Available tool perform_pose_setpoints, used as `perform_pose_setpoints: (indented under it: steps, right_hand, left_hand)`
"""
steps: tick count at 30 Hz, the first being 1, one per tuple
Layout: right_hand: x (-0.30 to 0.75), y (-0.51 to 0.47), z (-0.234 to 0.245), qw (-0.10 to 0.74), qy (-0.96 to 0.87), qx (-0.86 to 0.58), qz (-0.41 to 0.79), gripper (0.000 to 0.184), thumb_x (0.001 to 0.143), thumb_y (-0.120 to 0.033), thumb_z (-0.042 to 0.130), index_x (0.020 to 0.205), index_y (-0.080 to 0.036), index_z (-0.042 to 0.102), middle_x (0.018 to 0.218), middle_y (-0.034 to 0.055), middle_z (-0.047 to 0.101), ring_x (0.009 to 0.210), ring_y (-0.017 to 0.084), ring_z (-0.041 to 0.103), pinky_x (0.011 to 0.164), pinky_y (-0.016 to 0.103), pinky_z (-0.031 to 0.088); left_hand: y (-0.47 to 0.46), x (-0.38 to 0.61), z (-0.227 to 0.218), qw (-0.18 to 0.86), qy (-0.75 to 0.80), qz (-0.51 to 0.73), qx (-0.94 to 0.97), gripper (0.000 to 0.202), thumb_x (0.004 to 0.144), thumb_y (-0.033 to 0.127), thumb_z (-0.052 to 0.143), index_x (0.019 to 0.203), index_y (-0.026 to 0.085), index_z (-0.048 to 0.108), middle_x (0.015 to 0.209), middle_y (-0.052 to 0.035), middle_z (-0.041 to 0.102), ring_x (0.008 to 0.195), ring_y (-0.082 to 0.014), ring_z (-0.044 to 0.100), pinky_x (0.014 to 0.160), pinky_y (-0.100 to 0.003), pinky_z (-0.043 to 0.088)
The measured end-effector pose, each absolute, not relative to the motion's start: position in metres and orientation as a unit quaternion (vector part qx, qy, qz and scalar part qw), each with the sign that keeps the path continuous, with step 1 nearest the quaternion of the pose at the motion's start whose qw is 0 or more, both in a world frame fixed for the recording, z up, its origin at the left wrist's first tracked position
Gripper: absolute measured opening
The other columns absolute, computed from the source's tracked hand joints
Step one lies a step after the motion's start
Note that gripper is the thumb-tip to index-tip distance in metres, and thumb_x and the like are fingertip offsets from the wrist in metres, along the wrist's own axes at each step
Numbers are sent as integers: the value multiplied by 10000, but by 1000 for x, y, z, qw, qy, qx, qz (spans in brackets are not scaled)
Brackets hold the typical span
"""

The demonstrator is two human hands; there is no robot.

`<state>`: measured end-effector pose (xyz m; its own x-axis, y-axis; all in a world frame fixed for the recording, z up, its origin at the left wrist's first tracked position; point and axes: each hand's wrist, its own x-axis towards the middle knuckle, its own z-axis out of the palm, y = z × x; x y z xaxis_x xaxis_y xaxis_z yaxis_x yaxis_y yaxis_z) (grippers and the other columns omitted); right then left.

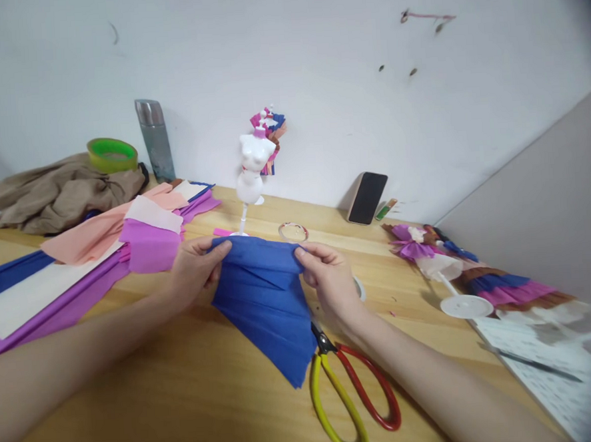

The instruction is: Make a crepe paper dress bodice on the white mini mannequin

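Note:
Between my two hands a piece of blue crepe paper is stretched by its top edge, its pleated lower part hanging down and fanning out. My left hand pinches the upper left corner between thumb and fingers. At the upper right corner my right hand has the same pinch. Scissors with one yellow and one red handle lie on the table below my right hand; the paper hides their blades. Just behind the paper a small white mannequin stands upright on a thin stem, with a pink band at its neck.
Crepe paper strips in several colours lie at left, near a brown cloth, a tape roll and a bottle. A phone leans on the wall. Doll dresses and a pen lie at right.

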<state>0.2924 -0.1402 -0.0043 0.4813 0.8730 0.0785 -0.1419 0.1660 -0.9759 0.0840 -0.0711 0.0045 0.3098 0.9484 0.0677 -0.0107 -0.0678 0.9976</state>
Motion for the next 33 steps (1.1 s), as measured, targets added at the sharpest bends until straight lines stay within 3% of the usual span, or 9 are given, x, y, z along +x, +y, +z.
perform_pose_setpoints:
  steps: [7,14,19,24,33]
  right_hand:
    - [298,-154,34,677,-348,-511,399,295,584,-376,858,771,-177,748,353,-99,402,342,41,256,359,209,137]
    - [302,-158,49,666,-392,-501,389,282,632,-389,821,792,-168,752,512,-17,661,310,37,363,306,195,214]
    - [302,-157,50,674,-377,-486,410,285,614,-374,842,776,-168,733,577,1,718,323,50,458,320,184,327]
    - [300,-153,53,676,-359,-465,445,319,615,-383,858,779,-174,682,627,4,736,422,98,608,373,187,429]
    - [309,-141,79,721,-330,-444,417,209,656,-281,808,695,-177,632,592,-15,715,440,84,617,393,163,430]
  left_hand:
    - [-88,76,47,578,417,363,601,435,726,425,740,444,208,488,309,30,417,264,-71,310,301,-199,146]
    - [-90,67,73,599,439,240,625,519,615,554,789,398,209,468,272,21,377,252,-61,249,294,-187,105]
    - [-81,66,75,615,451,234,603,535,573,600,811,433,201,483,273,20,373,249,-52,241,296,-174,100]
    - [-75,71,82,638,459,280,552,495,548,497,856,450,193,478,353,-3,472,278,-79,367,286,-173,197]
    - [-66,83,116,546,398,270,686,464,697,412,750,401,197,465,308,5,402,258,-67,309,288,-178,200]
